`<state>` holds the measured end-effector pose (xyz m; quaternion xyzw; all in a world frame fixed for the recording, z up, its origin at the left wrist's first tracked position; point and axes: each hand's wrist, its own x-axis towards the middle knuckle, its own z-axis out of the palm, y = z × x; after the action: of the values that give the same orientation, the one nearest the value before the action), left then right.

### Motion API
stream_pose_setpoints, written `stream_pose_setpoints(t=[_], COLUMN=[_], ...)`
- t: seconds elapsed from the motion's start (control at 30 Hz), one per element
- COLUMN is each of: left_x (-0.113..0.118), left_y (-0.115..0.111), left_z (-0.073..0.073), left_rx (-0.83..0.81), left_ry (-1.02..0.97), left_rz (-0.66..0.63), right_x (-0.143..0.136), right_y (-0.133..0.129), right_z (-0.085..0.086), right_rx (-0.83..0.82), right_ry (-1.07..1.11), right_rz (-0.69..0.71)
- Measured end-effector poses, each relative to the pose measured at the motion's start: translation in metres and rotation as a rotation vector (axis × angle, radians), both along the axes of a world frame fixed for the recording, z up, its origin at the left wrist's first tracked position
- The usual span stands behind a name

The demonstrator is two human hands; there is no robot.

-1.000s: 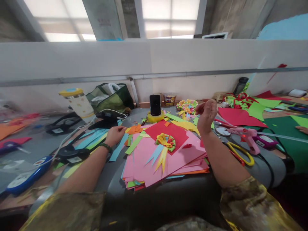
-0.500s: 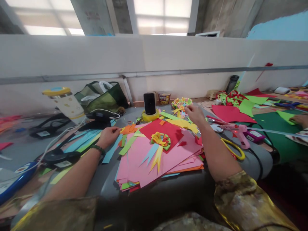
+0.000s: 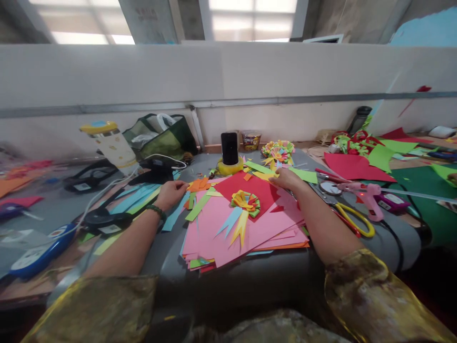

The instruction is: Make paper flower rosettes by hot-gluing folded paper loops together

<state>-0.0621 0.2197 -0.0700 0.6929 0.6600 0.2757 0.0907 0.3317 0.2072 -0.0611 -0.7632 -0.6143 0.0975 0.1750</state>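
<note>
A paper rosette (image 3: 245, 204) in yellow, green and orange, with blue and yellow tails, lies on a red sheet (image 3: 232, 186) over a stack of pink paper (image 3: 210, 238). My left hand (image 3: 173, 193) rests left of the stack, its fingers pressed together beside small orange scraps (image 3: 199, 184); whether it holds anything is hidden. At the stack's far right corner, the fingers of my right hand (image 3: 290, 181) close on a piece of yellow paper (image 3: 263, 176). Green strips (image 3: 303, 175) lie just behind that hand. Several finished rosettes (image 3: 278, 151) sit farther back.
A phone (image 3: 229, 148) stands in a yellow tape roll (image 3: 230, 167). To the right lie yellow-handled scissors (image 3: 357, 221) and a pink glue gun (image 3: 371, 197) with its cord. A tumbler (image 3: 116, 150), a green bag (image 3: 171, 138) and cables occupy the left. Another person's hand (image 3: 452, 179) shows at the right edge.
My right hand has come down and nearer, from beside the finished rosettes to the yellow paper. My left hand stays by the orange scraps. The view has shifted slightly.
</note>
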Motion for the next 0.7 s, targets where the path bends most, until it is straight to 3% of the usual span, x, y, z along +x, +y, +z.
stream_pose_setpoints(t=[0.23, 0.5, 0.7], left_x=[0.001, 0.001, 0.002], left_y=[0.000, -0.001, 0.000], left_z=[0.004, 0.005, 0.000], left_rx=[-0.051, -0.044, 0.055], left_ry=[-0.012, -0.077, -0.107], left_rz=[-0.008, -0.011, 0.037], right_x=[0.000, 0.013, 0.011], right_y=[0.000, 0.000, 0.008], right_z=[0.002, 0.024, 0.009], right_rx=[0.120, 0.612, 0.722], right_ry=[0.096, 0.298, 0.410], right_rz=[-0.058, -0.176, -0.127])
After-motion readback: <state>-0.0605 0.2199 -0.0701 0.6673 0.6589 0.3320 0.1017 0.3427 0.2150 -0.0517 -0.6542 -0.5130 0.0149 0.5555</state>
